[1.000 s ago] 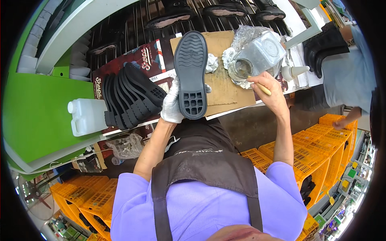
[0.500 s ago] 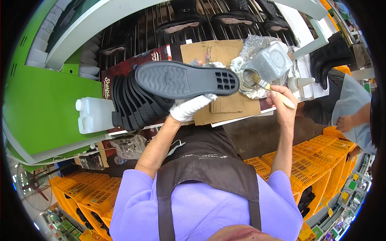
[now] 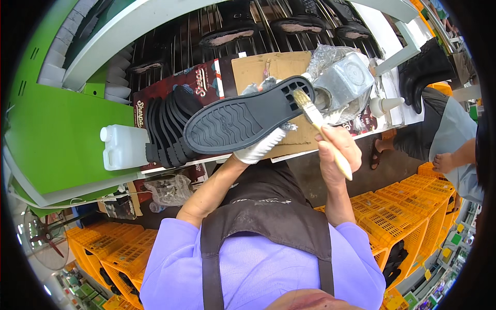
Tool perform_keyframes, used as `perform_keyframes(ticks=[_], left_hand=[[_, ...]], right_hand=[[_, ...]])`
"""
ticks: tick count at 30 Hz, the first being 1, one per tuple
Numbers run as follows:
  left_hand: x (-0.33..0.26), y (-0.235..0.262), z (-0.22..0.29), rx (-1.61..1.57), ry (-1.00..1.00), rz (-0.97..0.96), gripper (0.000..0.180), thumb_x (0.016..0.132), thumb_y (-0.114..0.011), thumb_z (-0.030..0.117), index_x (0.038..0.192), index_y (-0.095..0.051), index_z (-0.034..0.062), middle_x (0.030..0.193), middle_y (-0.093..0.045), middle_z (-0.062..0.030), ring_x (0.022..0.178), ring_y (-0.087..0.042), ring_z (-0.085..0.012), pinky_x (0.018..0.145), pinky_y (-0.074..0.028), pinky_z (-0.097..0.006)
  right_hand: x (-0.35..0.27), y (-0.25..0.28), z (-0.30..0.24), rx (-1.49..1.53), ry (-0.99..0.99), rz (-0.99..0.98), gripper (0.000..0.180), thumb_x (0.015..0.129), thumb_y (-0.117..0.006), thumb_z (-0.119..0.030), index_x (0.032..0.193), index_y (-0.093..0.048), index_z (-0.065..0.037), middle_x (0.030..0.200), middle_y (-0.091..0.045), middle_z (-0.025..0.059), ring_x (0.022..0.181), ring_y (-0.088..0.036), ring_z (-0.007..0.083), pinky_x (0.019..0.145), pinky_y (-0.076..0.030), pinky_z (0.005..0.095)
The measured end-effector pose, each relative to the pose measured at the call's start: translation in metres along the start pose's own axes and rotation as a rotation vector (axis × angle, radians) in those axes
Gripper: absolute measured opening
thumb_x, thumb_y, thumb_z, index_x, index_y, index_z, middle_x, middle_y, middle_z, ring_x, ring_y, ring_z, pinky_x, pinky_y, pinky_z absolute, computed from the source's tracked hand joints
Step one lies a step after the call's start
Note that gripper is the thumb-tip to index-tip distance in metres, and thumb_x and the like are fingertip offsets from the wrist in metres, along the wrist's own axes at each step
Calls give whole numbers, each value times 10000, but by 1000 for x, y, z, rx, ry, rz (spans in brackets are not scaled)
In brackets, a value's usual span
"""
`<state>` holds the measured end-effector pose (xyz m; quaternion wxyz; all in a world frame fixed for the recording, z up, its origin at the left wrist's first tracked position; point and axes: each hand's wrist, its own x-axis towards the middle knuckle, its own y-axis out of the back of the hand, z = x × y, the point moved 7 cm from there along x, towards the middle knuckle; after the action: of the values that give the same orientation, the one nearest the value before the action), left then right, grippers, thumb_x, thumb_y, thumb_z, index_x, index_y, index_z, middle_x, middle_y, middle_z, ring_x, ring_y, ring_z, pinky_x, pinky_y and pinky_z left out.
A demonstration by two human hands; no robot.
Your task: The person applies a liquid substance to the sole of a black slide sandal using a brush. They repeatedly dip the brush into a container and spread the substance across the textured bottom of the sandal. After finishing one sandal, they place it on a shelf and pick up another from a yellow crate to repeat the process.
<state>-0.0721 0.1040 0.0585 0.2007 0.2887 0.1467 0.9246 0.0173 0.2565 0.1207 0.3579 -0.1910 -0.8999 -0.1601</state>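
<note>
My left hand [image 3: 262,146], in a white glove, grips a black shoe sole [image 3: 225,123] from beneath; most of its fingers are hidden. The sole's wavy-ridged face is towards me, its gridded heel end tilted up to the right. Closed round a pale wooden handle, my bare right hand [image 3: 341,151] holds a flat paintbrush [image 3: 312,112]. The bristles are at the heel's square hollows; whether they touch cannot be made out. Just beyond the heel lies a clear plastic jug [image 3: 345,77] on its side, its mouth partly behind the sole.
Several black soles [image 3: 164,129] stand in a row at the left, beside a white jerrycan [image 3: 124,147]. Cardboard [image 3: 268,64] covers the bench. Black boots [image 3: 227,32] lie on a far rack. A white nozzle bottle [image 3: 385,106] is at the right, yellow crates [image 3: 398,206] below, another person's hand [image 3: 443,163] beyond.
The brush has moved from the jug's mouth leftward and nearer, onto the heel area. The sole has turned, its heel end rising and its toe end coming nearer me.
</note>
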Motion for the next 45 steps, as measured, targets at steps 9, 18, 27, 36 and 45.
perform_keyframes(ticks=[9,18,27,36,45], left_hand=[[3,5,13,-193,83,14,641,784,-744,106,1344,-432,88,1292,-530,-65,1234,-453,-189,1078,-298,-368],[-12,-5,0,-85,41,1,618,878,-647,270,1404,-380,84,1437,-397,-87,1343,-337,-238,1130,-202,-422],[-25,-10,-19,-133,108,26,625,851,-681,278,1360,-398,52,1335,-466,-109,1275,-399,-238,1088,-274,-396],[-17,-23,-29,-936,306,138,618,868,-654,247,1358,-358,15,1300,-476,-104,1264,-415,-194,1066,-326,-329],[-22,-33,-36,-950,309,183,519,891,-605,279,1300,-400,33,1244,-499,-95,1205,-446,-189,1018,-349,-321]], right_hand=[[2,-16,-7,-198,111,-19,311,732,-781,-95,1008,-678,6,767,-665,111,639,-617,203,587,-493,284],[-2,-33,-13,-167,115,-66,341,686,-798,-46,1002,-680,7,753,-662,118,622,-615,209,573,-494,289],[-8,-46,-18,-146,125,-127,296,774,-758,-119,1002,-664,45,745,-656,137,592,-590,200,542,-464,276],[-14,-57,-23,-93,110,-136,294,776,-756,-118,1001,-662,46,723,-648,133,584,-596,204,547,-474,281],[-15,-63,-27,-51,92,-154,295,778,-749,-115,993,-656,64,732,-656,143,601,-615,206,556,-486,280]])
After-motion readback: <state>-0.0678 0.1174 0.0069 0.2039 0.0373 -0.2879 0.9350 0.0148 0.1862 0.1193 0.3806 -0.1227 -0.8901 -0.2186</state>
